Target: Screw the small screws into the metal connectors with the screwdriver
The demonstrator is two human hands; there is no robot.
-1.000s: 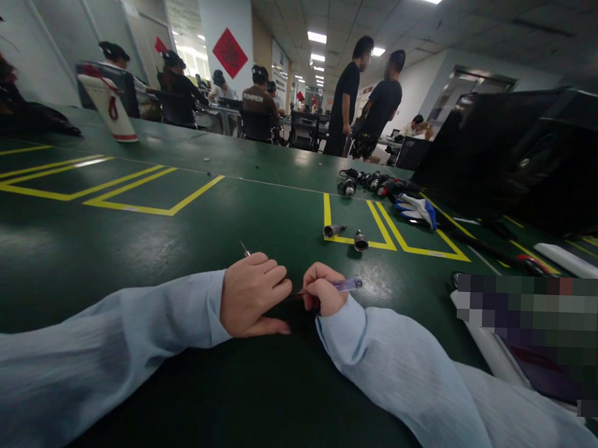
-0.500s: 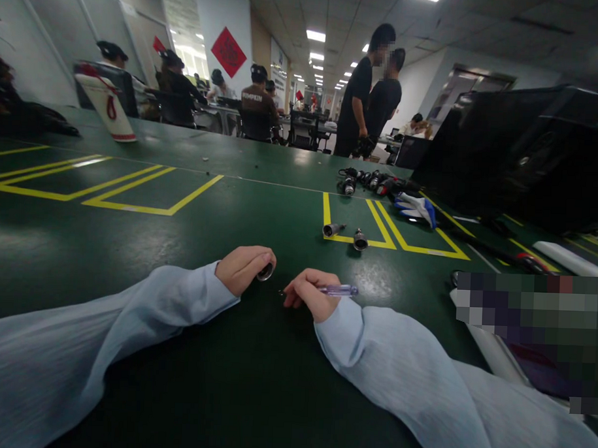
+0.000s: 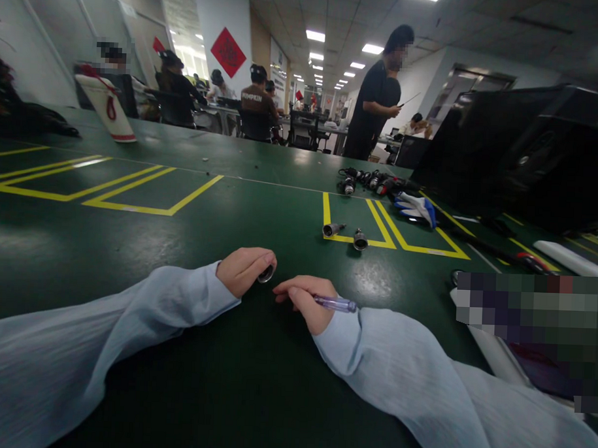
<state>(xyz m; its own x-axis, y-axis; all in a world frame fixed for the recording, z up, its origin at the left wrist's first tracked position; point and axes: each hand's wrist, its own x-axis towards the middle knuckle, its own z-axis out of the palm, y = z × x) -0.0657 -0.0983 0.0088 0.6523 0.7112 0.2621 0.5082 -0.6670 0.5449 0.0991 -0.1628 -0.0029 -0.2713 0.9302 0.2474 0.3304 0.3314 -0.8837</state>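
Hollow metal piece (image 3: 267,273) in the left hand (image 3: 242,270); slim purple handle (image 3: 335,304) in the right hand (image 3: 307,301).
Left hand: curled over the metal piece and gripping it, round open end exposed. Right hand: just right of the metal piece and apart from it, thumb and fingers closed about the translucent purple handle, its front end hidden. Beyond the metal piece, to the right: two loose metal fittings, one (image 3: 331,230) lying on its side, the other (image 3: 360,240) with its open end showing, both at yellow tape (image 3: 326,208). Farther beyond, same side: heap of dark tools (image 3: 349,186); blue-and-white glove (image 3: 416,209). Far left of the metal piece: white cup (image 3: 103,106) with red cord. Under the metal piece: green tabletop (image 3: 254,379).
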